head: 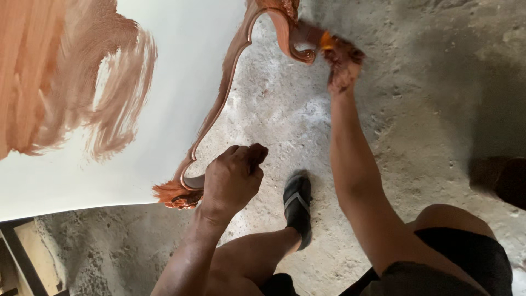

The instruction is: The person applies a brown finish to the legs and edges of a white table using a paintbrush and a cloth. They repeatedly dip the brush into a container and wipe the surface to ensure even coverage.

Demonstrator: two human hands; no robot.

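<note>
Concrete floor (416, 104), grey, rough and pitted, fills the right half of the head view. Nearest the camera are the person's bare knees and black shorts (455, 263), and one foot in a black sandal (297, 205) planted on the floor between the two arms.

Just beyond the near knee, the left hand (233, 180) is curled closed, gripping the carved trim (219, 104) at its lower scroll. That scroll ends in a leafy carving (175, 196) coated in reddish-brown stain, touching the near left corner of a white panel (181, 66). The trim runs as a wavy, glossy brown moulding along the panel's right edge, from the near scroll up to the far one.

The white panel spreads across the left half of the scene. Broad reddish-brown brush strokes (66, 77) cover its far left part, feathering out to bare white toward the right and the near edge. A dark frame (16, 252) shows in the near left corner under the panel.

Farther off, the right arm stretches out to the trim's upper scroll (293, 38). The right hand (342, 66), smeared with the same brown stain, is closed around something orange (326, 41) pressed against the wet scroll; what that thing is cannot be told. A dark shape (501, 178) sits on the floor at the right edge.
</note>
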